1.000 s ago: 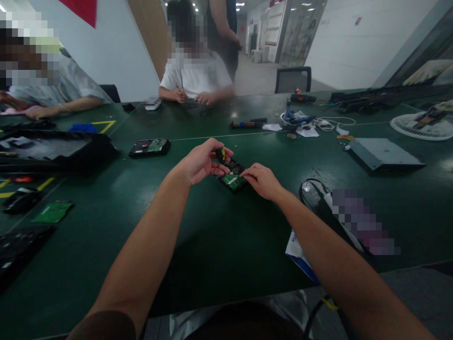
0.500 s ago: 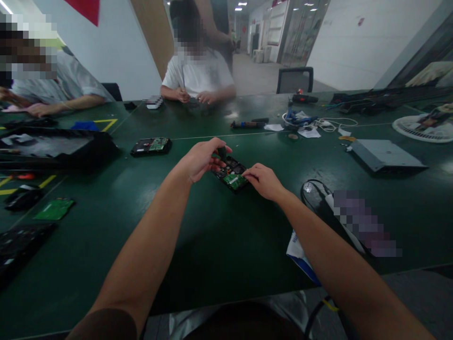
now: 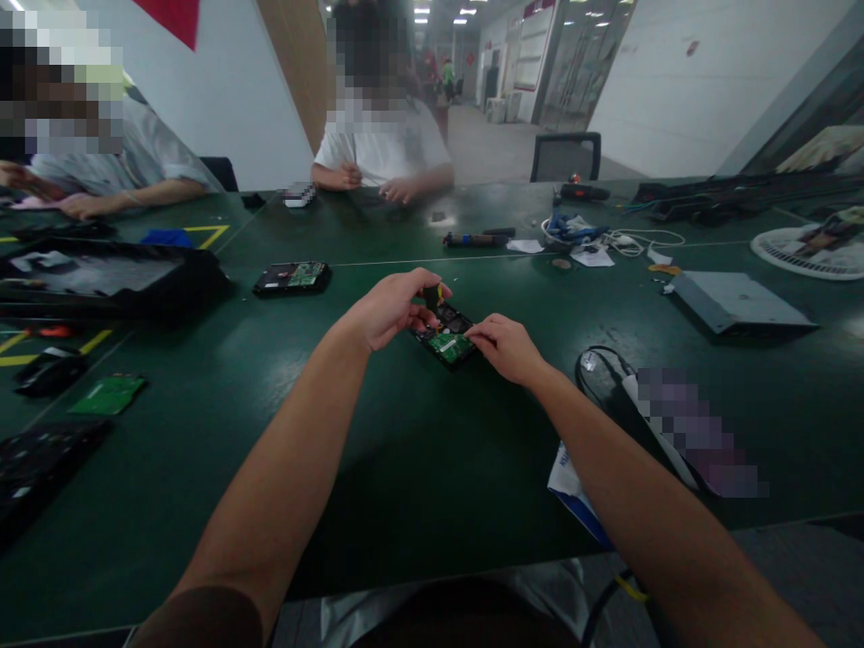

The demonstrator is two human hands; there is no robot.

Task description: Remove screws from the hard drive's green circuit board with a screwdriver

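A small opened black device with a green circuit board (image 3: 451, 347) lies on the dark green table in front of me. My left hand (image 3: 397, 308) is over its far left side, fingers wrapped round a screwdriver (image 3: 433, 296) with a dark and yellow handle. The screwdriver points down toward the device; its tip is too small to make out. On the right, my right hand (image 3: 506, 347) pinches the near right edge of the device, thumb and fingers pressed together.
A similar opened device (image 3: 292, 278) lies left of my hands. Farther left are a black casing (image 3: 195, 279) and a loose green board (image 3: 109, 394). A grey metal box (image 3: 746, 301) and tangled cables (image 3: 577, 229) are on the right. Two people sit across the table.
My left hand has shifted slightly, and the screwdriver handle has turned to show yellow. The right hand keeps its pinch. A standing person behind the table has gone from view.
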